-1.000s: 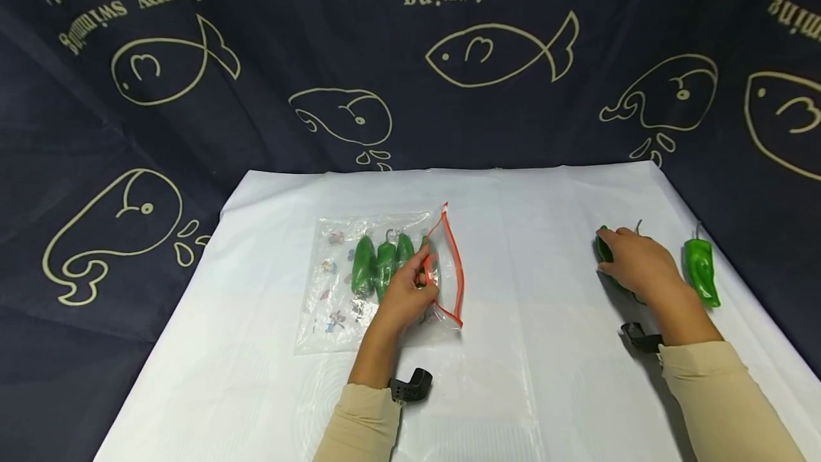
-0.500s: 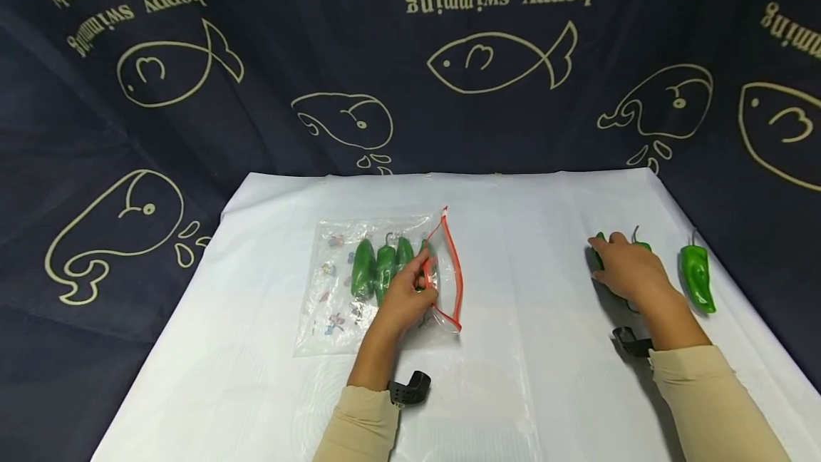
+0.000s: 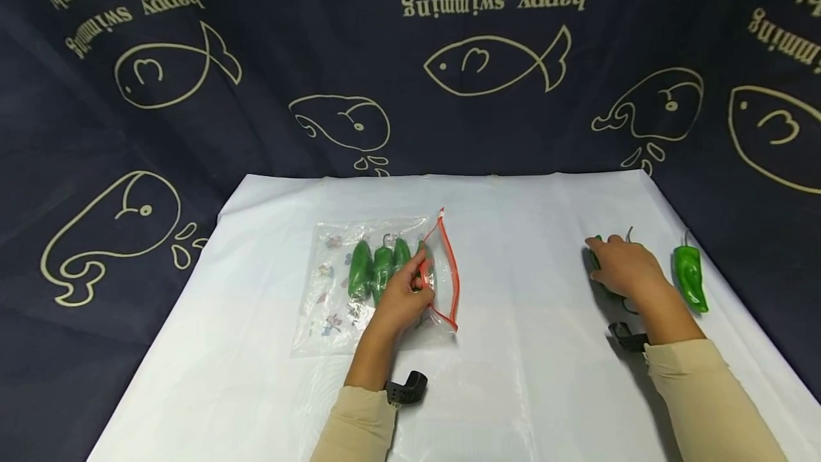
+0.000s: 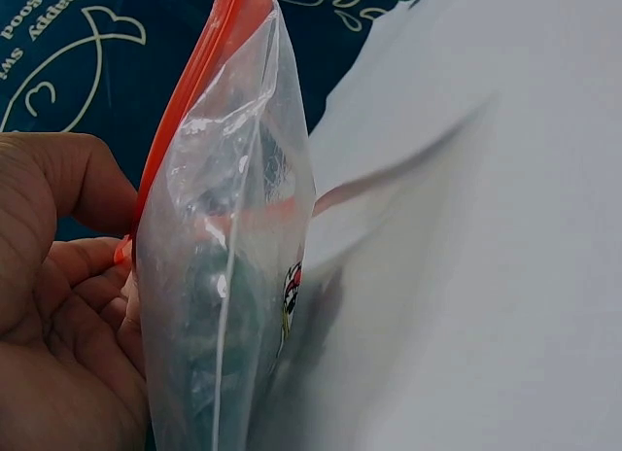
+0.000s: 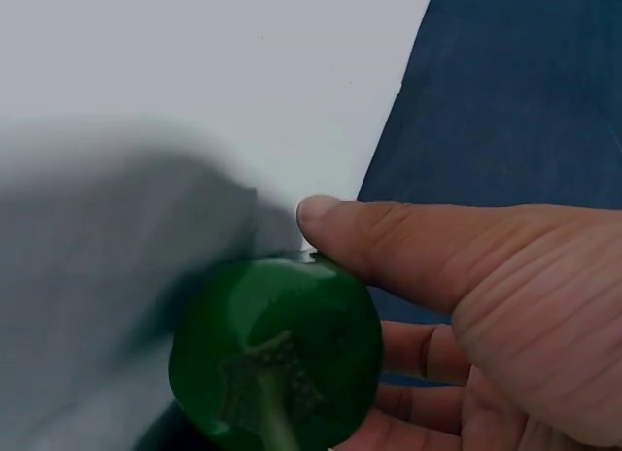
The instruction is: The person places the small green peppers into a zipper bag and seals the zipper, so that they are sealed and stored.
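My left hand (image 3: pixel 404 299) pinches the red zip edge (image 4: pixel 160 169) of a clear plastic bag (image 3: pixel 321 334) lying on the table. Several green peppers (image 3: pixel 360 271) lie side by side inside it, some partly behind the hand. The bag's mouth stands apart, facing right. Over at the table's right side, my right hand (image 3: pixel 631 271) grips a green pepper (image 5: pixel 282 344), thumb on one side and fingers on the other. In the head view that hand covers most of it. A stem (image 3: pixel 629 234) shows just behind the hand; its pepper is mostly hidden.
Another green pepper (image 3: pixel 689 278) lies to the right of the right hand, near the table's right edge. A white cloth (image 3: pixel 487 376) covers the table. Behind it hangs a dark blue curtain (image 3: pixel 256 134) with fish and whale drawings.
The head view has shifted slightly. My left hand keeps its pinch on the bag, and my right hand stays around the pepper with little visible movement.
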### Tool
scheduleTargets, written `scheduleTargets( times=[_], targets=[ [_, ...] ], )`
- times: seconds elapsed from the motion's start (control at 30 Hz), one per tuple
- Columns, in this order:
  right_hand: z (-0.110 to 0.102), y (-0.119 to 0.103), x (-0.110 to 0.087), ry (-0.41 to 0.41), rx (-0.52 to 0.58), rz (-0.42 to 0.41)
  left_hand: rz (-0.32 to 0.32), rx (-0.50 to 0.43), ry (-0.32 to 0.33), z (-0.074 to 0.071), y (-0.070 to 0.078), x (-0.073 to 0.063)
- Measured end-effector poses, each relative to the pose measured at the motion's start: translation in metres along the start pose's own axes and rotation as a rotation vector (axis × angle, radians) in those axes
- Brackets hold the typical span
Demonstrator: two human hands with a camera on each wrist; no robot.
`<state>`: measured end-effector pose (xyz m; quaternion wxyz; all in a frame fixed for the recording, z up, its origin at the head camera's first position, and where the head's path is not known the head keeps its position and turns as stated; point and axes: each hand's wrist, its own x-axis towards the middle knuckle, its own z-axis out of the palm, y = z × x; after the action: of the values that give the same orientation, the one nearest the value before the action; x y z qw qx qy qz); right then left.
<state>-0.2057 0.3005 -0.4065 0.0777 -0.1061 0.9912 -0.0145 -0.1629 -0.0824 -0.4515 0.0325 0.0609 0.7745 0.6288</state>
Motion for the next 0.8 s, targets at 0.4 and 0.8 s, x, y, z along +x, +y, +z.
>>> scheduleTargets(
  times=[0.4, 0.8],
  targets=[
    [-0.0018, -0.0005, 0.0012, -0.018, 0.002, 0.006, -0.016, -0.015, 0.005, 0.0002, -0.003, -0.0019],
    [-0.0058, -0.004, 0.0056, -0.08, 0.009, -0.004, 0.001, -0.004, -0.008, -0.0019, -0.0032, 0.0012]
  ],
)
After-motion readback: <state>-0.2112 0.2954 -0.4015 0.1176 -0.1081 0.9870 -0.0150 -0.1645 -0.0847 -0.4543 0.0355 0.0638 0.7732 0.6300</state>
